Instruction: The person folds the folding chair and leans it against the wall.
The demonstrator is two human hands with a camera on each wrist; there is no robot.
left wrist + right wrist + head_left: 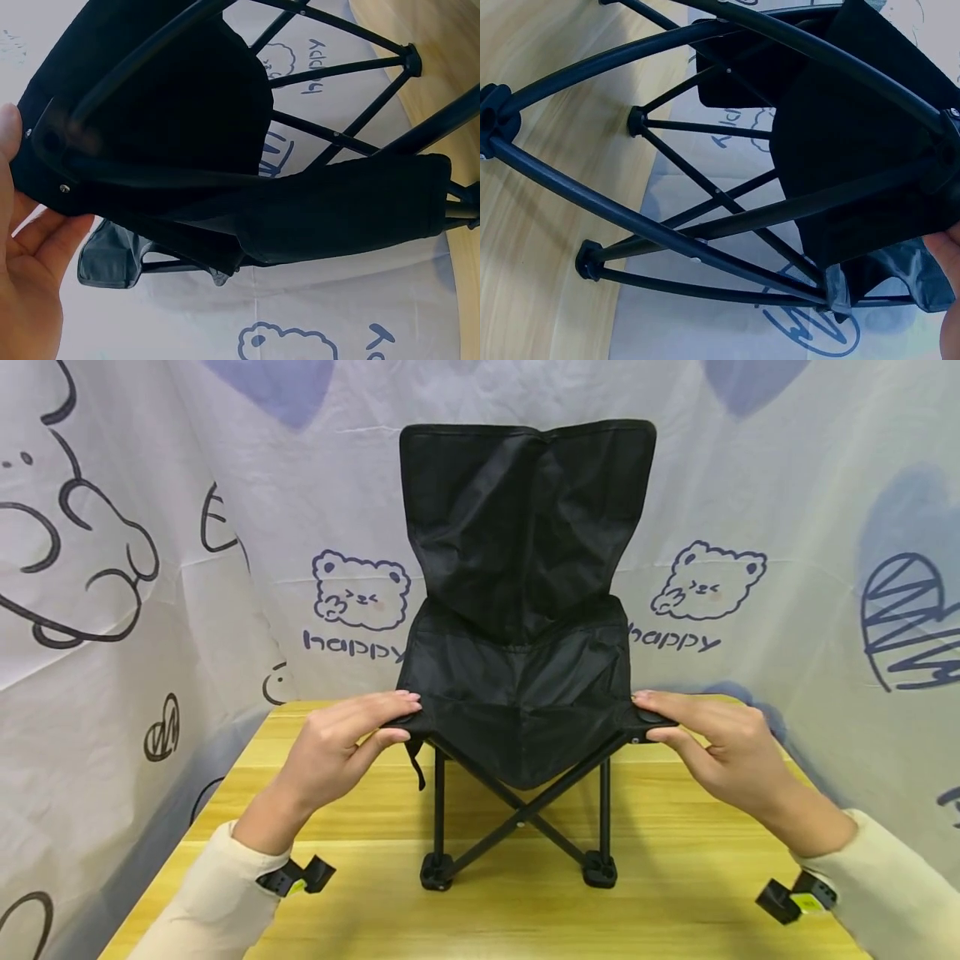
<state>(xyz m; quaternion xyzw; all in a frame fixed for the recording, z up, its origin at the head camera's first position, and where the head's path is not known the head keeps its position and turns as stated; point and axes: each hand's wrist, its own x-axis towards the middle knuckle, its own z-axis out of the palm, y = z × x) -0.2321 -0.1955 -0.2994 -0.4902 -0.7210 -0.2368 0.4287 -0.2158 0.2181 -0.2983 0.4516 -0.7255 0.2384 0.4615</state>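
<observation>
I watch the left hand (341,743) and right hand (723,742) pinch the black chair (525,685), upright on the table (525,918), at its 8 and 4 o'clock corners; even, level tension seems wisest.

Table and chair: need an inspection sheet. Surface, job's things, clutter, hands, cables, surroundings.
Surface: wooden table, light grain.
Job's things: black chair, unfolded and upright, feet on the table.
Clutter: nothing seen.
Hands: left hand and right hand each pinch a near corner of the seat.
Cables: thin dark line past the table's left edge; cable or print, can't tell.
Surroundings: white cloth with printed bears and "happy".
</observation>
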